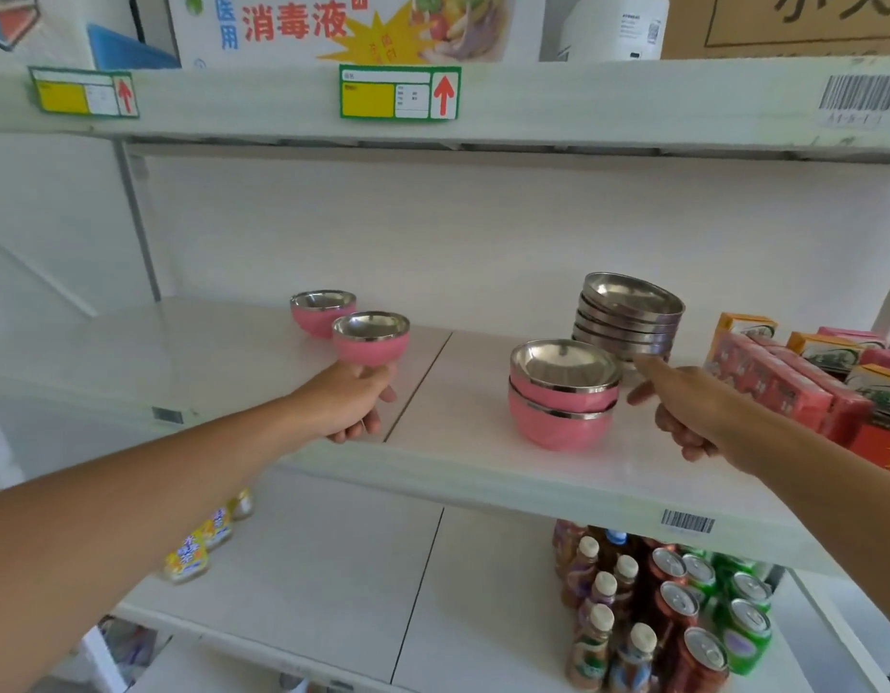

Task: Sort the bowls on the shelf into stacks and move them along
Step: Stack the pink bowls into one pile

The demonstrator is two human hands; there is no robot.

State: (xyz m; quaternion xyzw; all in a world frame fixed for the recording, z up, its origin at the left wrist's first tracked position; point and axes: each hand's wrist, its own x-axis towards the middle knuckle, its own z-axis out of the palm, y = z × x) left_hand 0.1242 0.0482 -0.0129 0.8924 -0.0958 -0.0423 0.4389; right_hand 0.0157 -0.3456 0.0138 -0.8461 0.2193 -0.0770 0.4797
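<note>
My left hand point(350, 402) grips the base of a pink bowl with a steel lining point(371, 338) and holds it above the white shelf point(463, 457). Behind it a second pink bowl point(319, 311) stands on the shelf. To the right sits a stack of two pink bowls point(563, 395). A tall stack of several plain steel bowls point(628, 317) stands behind that. My right hand point(683, 407) reaches in beside the pink stack with the forefinger stretched toward the base of the steel stack, holding nothing.
Red and orange drink cartons point(803, 377) crowd the shelf's right end. The shelf above carries price labels point(399, 92) and boxes. Bottles and cans point(658, 607) fill the lower shelf at right, and yellow packets point(198, 547) lie at its left.
</note>
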